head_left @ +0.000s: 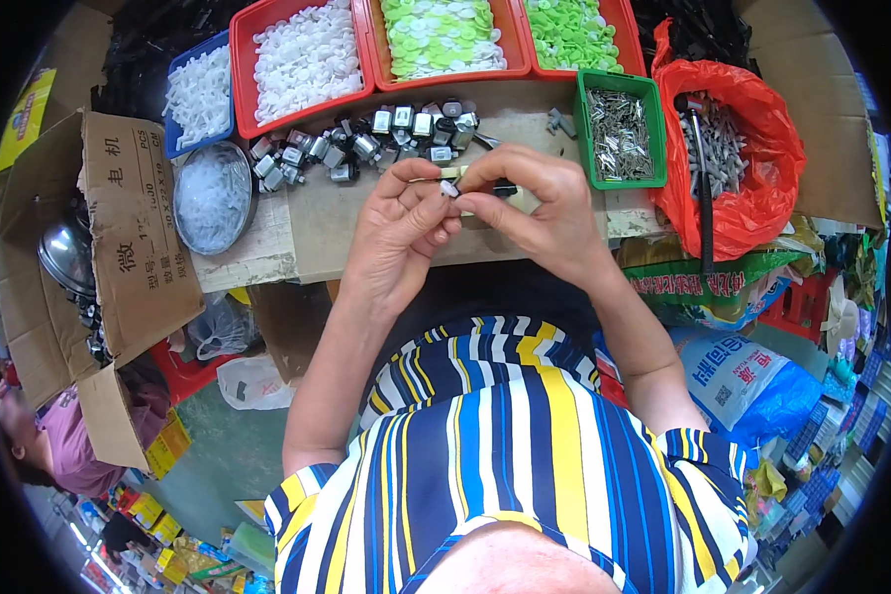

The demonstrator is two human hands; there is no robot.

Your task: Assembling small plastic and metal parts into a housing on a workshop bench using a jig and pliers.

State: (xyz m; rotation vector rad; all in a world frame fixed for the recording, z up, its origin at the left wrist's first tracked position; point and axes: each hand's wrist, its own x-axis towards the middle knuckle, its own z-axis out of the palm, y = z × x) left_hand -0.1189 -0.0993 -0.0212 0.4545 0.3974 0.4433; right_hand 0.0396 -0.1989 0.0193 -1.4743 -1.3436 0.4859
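Note:
Over the near edge of the worktable, my two hands meet fingertip to fingertip. My left hand (403,223) is closed, thumb and forefinger pinching a small white plastic part (449,188). My right hand (540,203) is closed too, its thumb and forefinger pressed together at the other side of that part; what exactly lies between them is too small to make out. A dark piece (505,187) shows by the right fingers, and I cannot tell whether it is held. Just beyond the hands lies a pile of small silver motors (366,147).
Along the back stand red trays (373,79) of white and green discs, and a blue tray (231,99). A round bowl (251,198) sits left. Right are a green bin (660,129) of metal pins and a red bag (777,119) with a black-handled hammer (705,198). A cardboard box (148,287) stands at left.

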